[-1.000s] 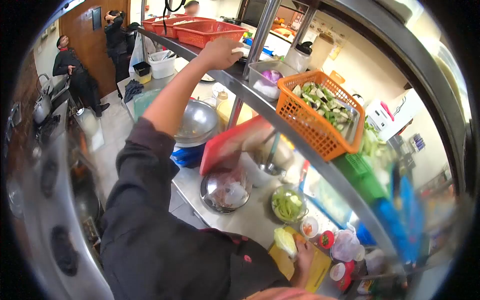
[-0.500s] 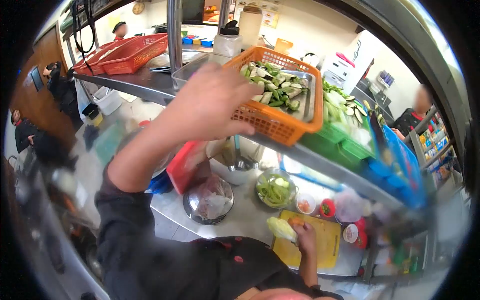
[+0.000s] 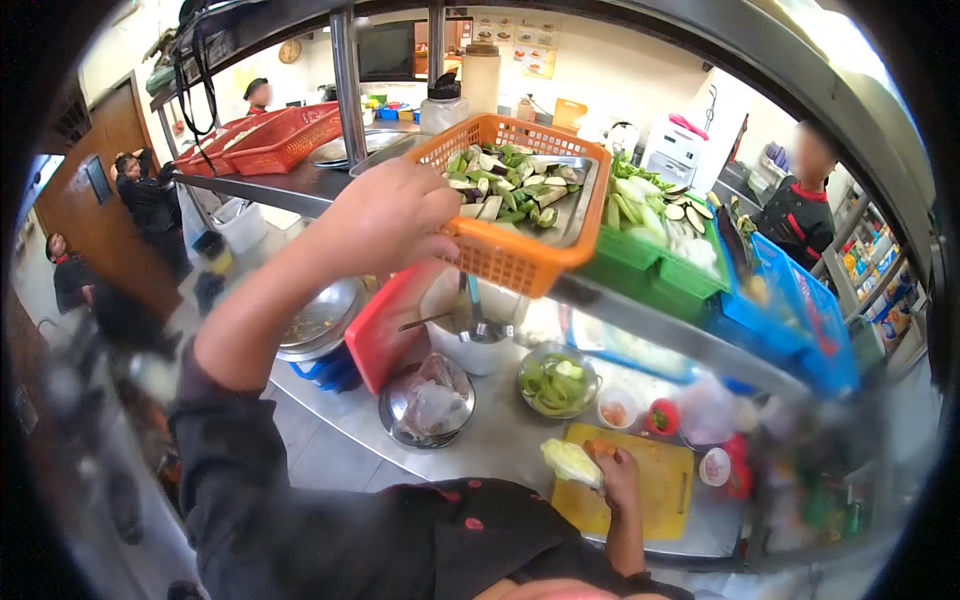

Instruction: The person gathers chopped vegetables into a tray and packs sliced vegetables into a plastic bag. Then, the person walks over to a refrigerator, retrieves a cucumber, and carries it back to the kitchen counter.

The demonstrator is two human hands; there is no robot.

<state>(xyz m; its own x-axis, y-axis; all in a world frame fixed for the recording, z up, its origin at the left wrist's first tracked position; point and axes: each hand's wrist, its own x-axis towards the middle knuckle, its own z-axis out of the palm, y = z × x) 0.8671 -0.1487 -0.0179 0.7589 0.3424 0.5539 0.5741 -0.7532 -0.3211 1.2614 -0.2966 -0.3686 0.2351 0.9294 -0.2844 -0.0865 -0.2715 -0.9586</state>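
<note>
My left hand (image 3: pixel 385 215) reaches up to the shelf, its fingers closed on the near left rim of an orange plastic basket (image 3: pixel 520 262). Inside the basket, a metal tray (image 3: pixel 575 215) holds cut eggplant and green vegetable pieces (image 3: pixel 510 185). Lower right, my right hand (image 3: pixel 620 478) is closed around a pale cabbage piece (image 3: pixel 570 463) and an orange piece (image 3: pixel 601 449) that looks like carrot. It is over a yellow cutting board (image 3: pixel 665 490). Beyond the board stands a bowl of cut green vegetables (image 3: pixel 556 382).
A green basket (image 3: pixel 655 260) of vegetables and a blue crate (image 3: pixel 800 290) line the shelf (image 3: pixel 690 345) to the right. Red baskets (image 3: pixel 275 140) sit at its left end. Below are a white pot (image 3: pixel 470 345), red board (image 3: pixel 385 325) and a metal bowl (image 3: pixel 410 430) with a plastic bag.
My left hand has come down from above the orange basket's edge onto its rim, fingers closing there. The view has shifted somewhat. My right hand keeps the cabbage and orange piece.
</note>
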